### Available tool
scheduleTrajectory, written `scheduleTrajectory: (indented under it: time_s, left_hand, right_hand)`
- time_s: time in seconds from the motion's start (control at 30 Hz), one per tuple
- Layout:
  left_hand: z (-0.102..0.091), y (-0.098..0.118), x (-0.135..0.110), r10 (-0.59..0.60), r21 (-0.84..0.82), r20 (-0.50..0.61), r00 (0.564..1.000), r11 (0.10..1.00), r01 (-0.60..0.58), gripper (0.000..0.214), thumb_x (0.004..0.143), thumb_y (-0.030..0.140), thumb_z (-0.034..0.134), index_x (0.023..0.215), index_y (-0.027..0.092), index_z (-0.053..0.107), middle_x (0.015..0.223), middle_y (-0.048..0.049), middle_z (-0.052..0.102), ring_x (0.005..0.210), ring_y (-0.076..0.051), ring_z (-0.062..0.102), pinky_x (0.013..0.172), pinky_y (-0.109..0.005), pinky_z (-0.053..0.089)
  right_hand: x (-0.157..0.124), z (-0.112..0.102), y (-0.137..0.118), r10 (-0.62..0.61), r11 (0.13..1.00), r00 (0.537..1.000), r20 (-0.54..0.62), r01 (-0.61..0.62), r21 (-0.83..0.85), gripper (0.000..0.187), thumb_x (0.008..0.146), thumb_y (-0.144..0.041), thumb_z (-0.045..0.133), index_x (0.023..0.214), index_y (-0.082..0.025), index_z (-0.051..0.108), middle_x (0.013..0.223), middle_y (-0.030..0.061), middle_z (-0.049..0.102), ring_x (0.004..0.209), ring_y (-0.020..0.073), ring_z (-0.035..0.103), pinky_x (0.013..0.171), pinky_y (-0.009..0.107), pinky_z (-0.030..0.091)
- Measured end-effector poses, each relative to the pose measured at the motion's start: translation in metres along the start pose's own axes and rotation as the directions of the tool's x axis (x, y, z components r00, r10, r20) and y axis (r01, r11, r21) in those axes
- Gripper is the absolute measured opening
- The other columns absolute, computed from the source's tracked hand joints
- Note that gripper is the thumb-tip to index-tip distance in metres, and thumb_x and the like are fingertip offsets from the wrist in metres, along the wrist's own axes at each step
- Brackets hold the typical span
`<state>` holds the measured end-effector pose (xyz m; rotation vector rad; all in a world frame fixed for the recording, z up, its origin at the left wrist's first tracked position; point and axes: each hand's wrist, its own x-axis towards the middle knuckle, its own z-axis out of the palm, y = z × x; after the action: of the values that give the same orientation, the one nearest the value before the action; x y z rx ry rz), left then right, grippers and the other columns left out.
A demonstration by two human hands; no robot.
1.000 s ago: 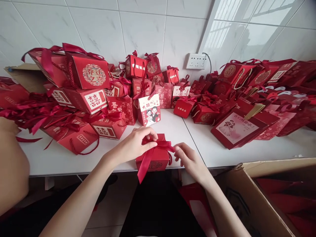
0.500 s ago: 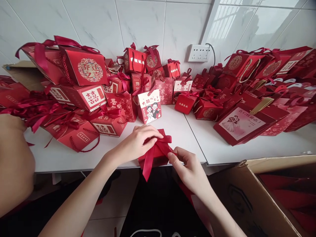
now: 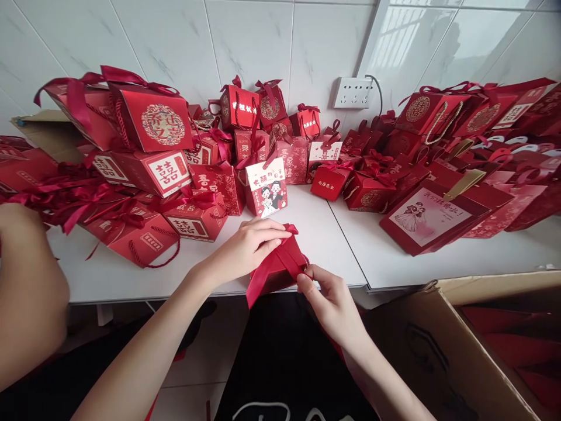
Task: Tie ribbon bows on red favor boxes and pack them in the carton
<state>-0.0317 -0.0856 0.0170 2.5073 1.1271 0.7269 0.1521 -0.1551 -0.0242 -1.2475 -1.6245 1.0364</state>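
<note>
A small red gift box (image 3: 274, 279) stands at the table's front edge, right in front of me. Tied over its top is a red satin ribbon (image 3: 287, 257) with two tails hanging down the near side. My left hand (image 3: 254, 248) reaches over the box, thumb and fingers pinching the ribbon's bow at the top. At the lower right, my right hand (image 3: 328, 292) holds one ribbon tail between thumb and forefinger. The other tail hangs free at the box's left. A twisted red cord shows at the box's right side.
Red gift boxes (image 3: 153, 120) are stacked at the left, with more along the wall and right. A white-and-red couple box (image 3: 266, 187) stands just beyond my hands. An open cardboard carton (image 3: 438, 327) is at the lower right. Another person's arm (image 3: 30, 304) enters at left.
The bow loop at the box's top has become smaller and the tails lie flatter across the box. My left hand has moved slightly up and right; my right hand stays on the tail.
</note>
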Motion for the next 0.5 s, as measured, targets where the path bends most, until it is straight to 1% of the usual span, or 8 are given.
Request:
scheduleTrajectory:
  time_s: [0.17,0.3,0.4,0.47,0.5]
  left_hand:
    - [-0.001,0.0,0.0,-0.018,-0.051,-0.011,1.0,0.999,0.018,0.028,0.092,0.022,0.045,0.111,0.021,0.066,0.11,-0.0039,0.066,0.106,-0.017,0.057,0.097,-0.034,0.044]
    - [0.001,0.0,-0.001,-0.028,-0.068,-0.011,1.0,0.997,0.027,0.028,0.091,0.021,0.046,0.109,0.023,0.067,0.111,-0.0032,0.066,0.106,-0.017,0.058,0.097,-0.034,0.045]
    - [0.002,-0.002,-0.001,-0.019,-0.086,-0.026,0.999,0.996,0.017,0.027,0.091,0.023,0.047,0.11,0.023,0.066,0.111,-0.003,0.066,0.105,-0.017,0.059,0.096,-0.032,0.046]
    - [0.003,-0.004,0.0,-0.02,-0.1,-0.04,0.999,0.995,0.016,0.027,0.091,0.024,0.048,0.111,0.023,0.066,0.111,-0.0032,0.066,0.106,-0.017,0.059,0.096,-0.032,0.047]
    - [0.003,-0.004,0.0,-0.022,-0.106,-0.045,0.999,0.994,0.017,0.026,0.091,0.024,0.049,0.111,0.023,0.066,0.111,-0.0034,0.066,0.106,-0.017,0.059,0.096,-0.032,0.047]
  right_hand:
    - [-0.004,0.007,0.005,0.007,0.997,0.999,-0.044,-0.003,0.072,0.033,0.089,-0.04,0.043,0.063,-0.019,0.043,0.061,-0.0027,0.039,0.058,0.0114,0.033,0.055,0.025,0.029]
    - [-0.005,0.004,0.011,-0.025,0.989,0.998,-0.049,0.032,0.141,0.033,0.087,-0.038,0.044,0.059,-0.02,0.039,0.06,-0.0023,0.037,0.059,0.0118,0.033,0.055,0.025,0.029]
    - [-0.011,0.002,0.013,-0.007,0.991,0.999,-0.053,0.015,0.134,0.035,0.087,-0.04,0.043,0.059,-0.02,0.04,0.058,-0.0022,0.039,0.057,0.0116,0.035,0.054,0.025,0.029]
    - [-0.019,0.007,0.01,0.003,0.995,0.999,-0.054,0.003,0.097,0.037,0.088,-0.042,0.042,0.059,-0.019,0.044,0.056,-0.0017,0.041,0.055,0.0117,0.037,0.052,0.025,0.029]
    - [-0.023,0.012,0.007,-0.001,0.996,1.0,-0.024,0.003,0.086,0.038,0.088,-0.044,0.042,0.061,-0.018,0.047,0.056,-0.0011,0.044,0.055,0.0117,0.039,0.052,0.025,0.03]
